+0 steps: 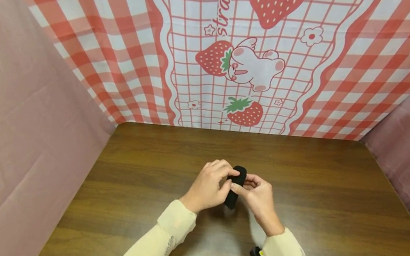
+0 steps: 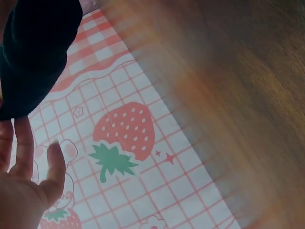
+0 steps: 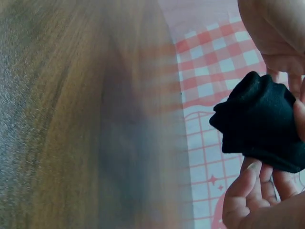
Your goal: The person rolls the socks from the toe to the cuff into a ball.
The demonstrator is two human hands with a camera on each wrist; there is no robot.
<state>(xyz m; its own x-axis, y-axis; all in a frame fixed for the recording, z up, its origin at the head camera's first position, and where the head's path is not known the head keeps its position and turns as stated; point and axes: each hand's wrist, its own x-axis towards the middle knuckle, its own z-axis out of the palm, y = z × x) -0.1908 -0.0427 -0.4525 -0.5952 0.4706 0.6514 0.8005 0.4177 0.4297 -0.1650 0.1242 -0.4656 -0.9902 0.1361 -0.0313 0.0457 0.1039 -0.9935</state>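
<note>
A soft black folded cloth is held up between both hands above the middle of the table. In the right wrist view the cloth looks bunched, with a wavy edge; its exact kind cannot be told. My left hand pinches it from the left, thumb and forefinger at its near face. From the right, my right hand grips it, thumb in front and the other fingers partly hidden behind. The left wrist view has the dark cloth at upper left, above spread fingers.
A small black object with a yellow spot shows beside the right sleeve, partly hidden by it. The brown wooden table ends at a strawberry-print curtain at the back. Pink cloth hangs along both sides.
</note>
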